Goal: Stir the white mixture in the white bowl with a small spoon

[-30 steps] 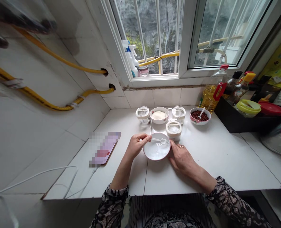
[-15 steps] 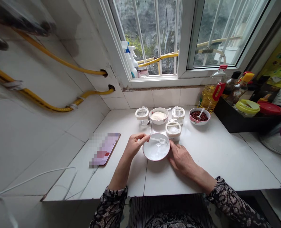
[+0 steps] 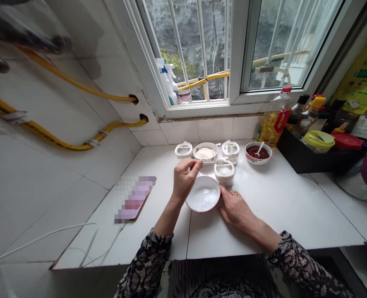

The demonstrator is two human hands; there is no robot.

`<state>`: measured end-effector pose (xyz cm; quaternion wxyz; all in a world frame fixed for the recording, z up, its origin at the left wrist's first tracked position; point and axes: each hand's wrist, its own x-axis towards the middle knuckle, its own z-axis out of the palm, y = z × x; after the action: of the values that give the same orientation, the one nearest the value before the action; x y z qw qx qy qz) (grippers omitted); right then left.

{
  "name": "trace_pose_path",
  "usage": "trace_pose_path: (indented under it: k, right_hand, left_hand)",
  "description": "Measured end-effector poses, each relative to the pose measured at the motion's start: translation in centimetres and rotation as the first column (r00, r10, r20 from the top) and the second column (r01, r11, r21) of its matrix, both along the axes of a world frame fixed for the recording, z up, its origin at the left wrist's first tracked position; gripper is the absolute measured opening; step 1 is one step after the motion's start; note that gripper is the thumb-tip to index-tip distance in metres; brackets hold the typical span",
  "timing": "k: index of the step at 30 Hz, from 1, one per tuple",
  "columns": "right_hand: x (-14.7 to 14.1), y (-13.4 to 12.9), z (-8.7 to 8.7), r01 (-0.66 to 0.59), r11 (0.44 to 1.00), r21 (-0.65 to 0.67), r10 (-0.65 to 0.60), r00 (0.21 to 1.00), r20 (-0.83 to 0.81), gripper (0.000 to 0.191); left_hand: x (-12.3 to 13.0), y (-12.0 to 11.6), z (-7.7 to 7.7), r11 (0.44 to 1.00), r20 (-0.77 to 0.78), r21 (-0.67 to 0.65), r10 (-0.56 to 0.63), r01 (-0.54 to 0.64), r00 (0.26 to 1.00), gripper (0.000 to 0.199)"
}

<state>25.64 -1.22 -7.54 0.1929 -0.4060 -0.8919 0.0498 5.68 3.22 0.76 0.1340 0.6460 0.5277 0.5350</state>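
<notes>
My left hand (image 3: 185, 178) is closed in a pinch on the handle of a small white spoon (image 3: 212, 162), raised above the far side of a white bowl (image 3: 203, 198). The spoon points right, towards an open-topped jar of white grains (image 3: 224, 171). Clear liquid shows in the bowl. Against the bowl's right edge rest the fingers of my right hand (image 3: 235, 209), which wears a ring. Behind stand a bowl of pale powder (image 3: 205, 153), a clear-lidded jar (image 3: 183, 150) and another jar (image 3: 230, 151).
A bowl of dark red beans (image 3: 257, 154) with a spoon stands at the back right. Beyond it are an oil bottle (image 3: 273, 120) and a black box (image 3: 307, 155) of bottles. A phone (image 3: 139, 200) with a cable lies at the left.
My left hand has lifted the spoon up and away from inside the bowl, towards the jars. My right hand has stayed at the bowl's edge. The view has shifted slightly.
</notes>
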Motion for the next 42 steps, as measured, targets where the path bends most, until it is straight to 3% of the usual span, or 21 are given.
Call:
trace_pose_path:
  k: [3, 5, 8, 10, 13, 17, 20, 24, 32, 37, 42]
  right_hand:
    - [0.0, 0.0, 0.1, 0.003, 1.000, -0.001, -0.003, 1.000, 0.000, 0.073]
    - [0.0, 0.0, 0.1, 0.005, 1.000, -0.007, -0.005, 1.000, 0.003, 0.074]
    - [0.0, 0.0, 0.2, 0.003, 1.000, -0.021, -0.003, 1.000, -0.001, 0.075]
    - [0.1, 0.0, 0.2, 0.004, 1.000, -0.020, -0.004, 1.000, -0.002, 0.076]
    - [0.1, 0.0, 0.2, 0.005, 1.000, -0.002, -0.005, 1.000, -0.006, 0.075]
    - [0.1, 0.0, 0.0, -0.009, 1.000, 0.015, 0.009, 1.000, -0.018, 0.075]
    - [0.1, 0.0, -0.1, -0.006, 1.000, 0.018, 0.007, 1.000, -0.020, 0.076]
    - [0.1, 0.1, -0.3, -0.003, 1.000, 0.029, 0.003, 1.000, -0.021, 0.076]
    - [0.2, 0.1, -0.3, -0.012, 0.999, 0.031, 0.013, 0.998, -0.055, 0.075]
    - [0.2, 0.1, -0.3, -0.016, 0.999, 0.042, 0.018, 0.999, -0.048, 0.076]
    - [0.2, 0.1, -0.4, -0.009, 1.000, 0.028, 0.011, 0.999, -0.049, 0.076]
  left_hand:
    - [0.9, -0.1, -0.7, 0.974, -0.316, 0.228, 0.071, 0.003, 0.946, 0.033]
    - [1.0, -0.2, -1.2, 0.938, -0.433, 0.345, 0.122, 0.039, 0.893, 0.032]
    - [0.6, -0.3, -1.7, 0.889, -0.425, 0.457, 0.174, 0.044, 0.888, 0.026]
    - [0.3, -0.3, -1.8, 0.887, -0.379, 0.461, 0.170, 0.026, 0.910, 0.025]
    - [0.1, -0.3, -1.7, 0.943, -0.285, 0.333, 0.095, 0.005, 0.954, 0.030]
    - [-0.9, -0.4, -1.5, 0.999, 0.027, 0.039, -0.014, 0.013, 1.000, 0.033]
    - [-2.7, -0.7, -1.7, 0.979, 0.197, -0.172, -0.073, 0.108, 0.978, 0.033]
    - [-4.7, -1.5, -2.3, 0.910, 0.130, -0.367, -0.152, 0.191, 0.980, 0.034]
    - [-3.1, -2.6, -2.4, 0.942, -0.118, -0.307, -0.182, 0.138, 0.976, 0.034]
    - [-2.5, -2.6, -2.4, 0.918, -0.104, -0.354, -0.228, 0.179, 0.968, 0.034]
    - [-2.7, -2.7, -2.4, 0.917, -0.087, -0.371, -0.188, 0.143, 0.978, 0.034]
